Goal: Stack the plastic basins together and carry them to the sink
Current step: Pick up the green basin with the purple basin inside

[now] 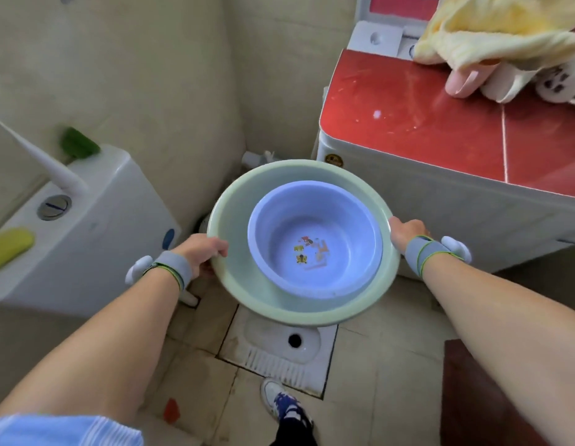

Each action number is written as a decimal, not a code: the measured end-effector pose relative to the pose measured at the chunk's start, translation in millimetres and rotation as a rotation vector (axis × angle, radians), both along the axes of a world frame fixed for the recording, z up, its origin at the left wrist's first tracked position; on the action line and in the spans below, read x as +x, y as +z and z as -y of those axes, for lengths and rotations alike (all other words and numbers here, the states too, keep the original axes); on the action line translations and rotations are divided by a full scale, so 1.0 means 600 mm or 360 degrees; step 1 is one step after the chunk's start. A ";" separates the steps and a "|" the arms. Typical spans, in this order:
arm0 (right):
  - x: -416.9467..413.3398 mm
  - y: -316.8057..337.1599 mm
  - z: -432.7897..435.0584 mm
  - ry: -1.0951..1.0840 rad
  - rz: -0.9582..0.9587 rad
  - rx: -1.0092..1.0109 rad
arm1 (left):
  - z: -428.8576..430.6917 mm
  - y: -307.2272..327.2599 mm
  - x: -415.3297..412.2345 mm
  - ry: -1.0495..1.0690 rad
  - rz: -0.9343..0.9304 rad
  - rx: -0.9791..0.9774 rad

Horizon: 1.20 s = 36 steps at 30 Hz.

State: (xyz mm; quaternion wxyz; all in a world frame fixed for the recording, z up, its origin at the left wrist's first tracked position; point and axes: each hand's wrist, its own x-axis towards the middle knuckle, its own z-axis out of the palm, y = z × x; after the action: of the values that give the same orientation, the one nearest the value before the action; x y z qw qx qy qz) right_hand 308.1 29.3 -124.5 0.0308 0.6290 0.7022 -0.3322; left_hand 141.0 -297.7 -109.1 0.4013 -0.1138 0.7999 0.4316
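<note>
A small blue basin (pixel 315 239) with a faded cartoon print on its bottom sits nested inside a larger pale green basin (pixel 238 284). The pair is held in the air above the floor. My left hand (pixel 204 249) grips the green basin's left rim, fingers curled over the edge. On the opposite side, my right hand (pixel 403 231) clasps the right rim. Both wrists wear grey bands. No sink is in view.
A white cistern (pixel 86 226) with a flush button stands at the left. A washing machine with a red lid (pixel 424 123) and a yellow cloth (pixel 492 30) on it stands at the right. A squat toilet pan (pixel 279 346) lies in the tiled floor below the basins.
</note>
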 end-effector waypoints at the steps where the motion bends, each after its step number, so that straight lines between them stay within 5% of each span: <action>1: 0.031 0.010 -0.002 -0.0026 -0.0026 0.0006 | -0.010 0.006 0.018 -0.0037 -0.0010 0.0001; 8: 0.289 0.095 -0.029 -0.0285 -0.0302 -0.0015 | -0.086 0.062 0.188 -0.0285 -0.0066 0.0090; 22: 0.741 0.212 0.006 -0.1027 -0.0219 0.0142 | -0.294 0.160 0.432 -0.1292 -0.0153 0.0058; 36: 1.145 0.148 0.176 -0.1590 -0.0174 0.0045 | -0.369 0.105 0.794 -0.2058 -0.0149 -0.0001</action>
State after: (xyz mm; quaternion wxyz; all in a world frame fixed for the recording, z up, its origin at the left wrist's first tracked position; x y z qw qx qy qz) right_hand 995.1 -76.3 -35.6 -0.1773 0.8704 0.3203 -0.3292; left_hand 617.7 -76.6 -45.9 0.5448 0.4098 0.7237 0.1071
